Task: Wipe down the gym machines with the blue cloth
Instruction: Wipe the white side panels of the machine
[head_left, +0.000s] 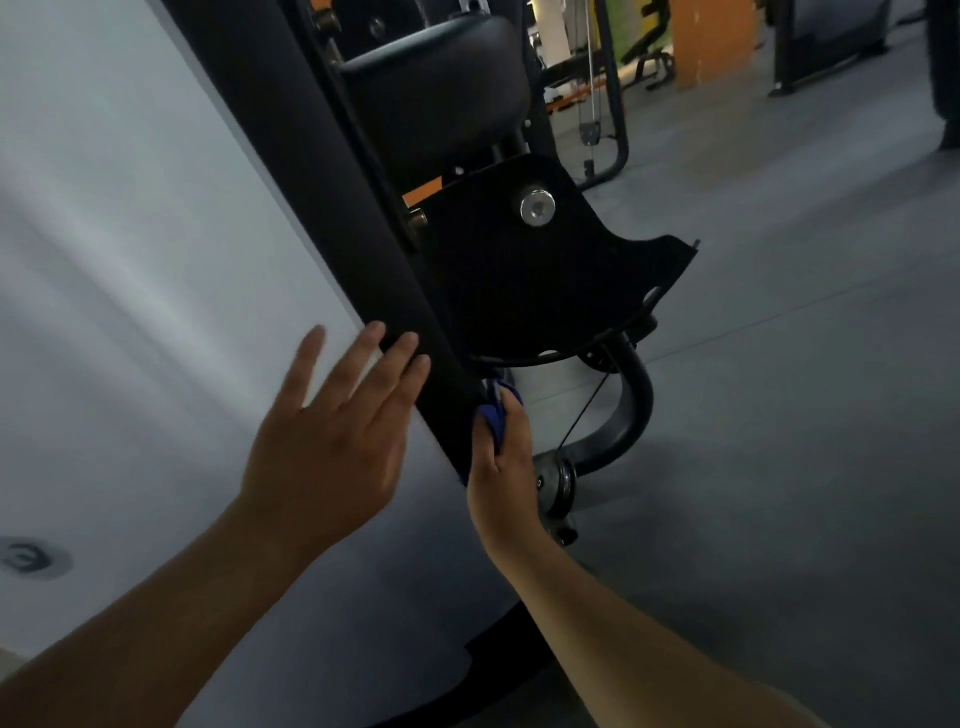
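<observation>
A gym machine fills the left of the view: a pale grey shroud panel (156, 260) edged by a black upright post (322, 171). My right hand (501, 457) grips the crumpled blue cloth (493, 415) and presses it against the right side of the post near its lower end. Most of the cloth is hidden by my fingers and the post. My left hand (332, 436) is spread with straight fingers; its fingertips touch the post's front edge where it meets the grey panel.
A black metal plate with a silver bolt (537, 207) and a black padded seat (436, 88) sit right of the post. A curved black tube, a cable and a pulley (558, 480) lie just beyond my right hand. Grey floor (779, 415) and other machines (644, 62) stretch behind.
</observation>
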